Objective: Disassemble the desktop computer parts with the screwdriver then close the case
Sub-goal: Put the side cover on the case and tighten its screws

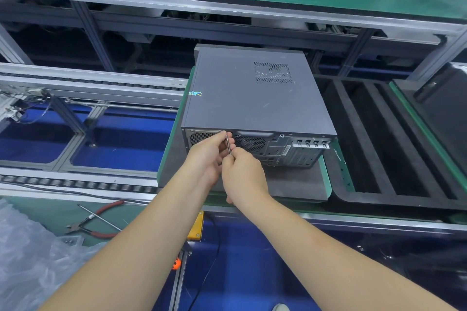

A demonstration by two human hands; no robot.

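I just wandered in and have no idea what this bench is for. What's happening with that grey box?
A person is working on the rear of a closed desktop computer case that lies on a dark pad. The right hand grips a thin screwdriver, tip up at the top edge of the back panel, while the left hand steadies the shaft near the tip. Red-handled pliers lie unused on the left.

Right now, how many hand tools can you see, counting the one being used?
3. A screwdriver held by both hands at the computer case's rear; red-handled pliers and a thin metal rod lying lower left on the bench. The plastic sheet may hide others.
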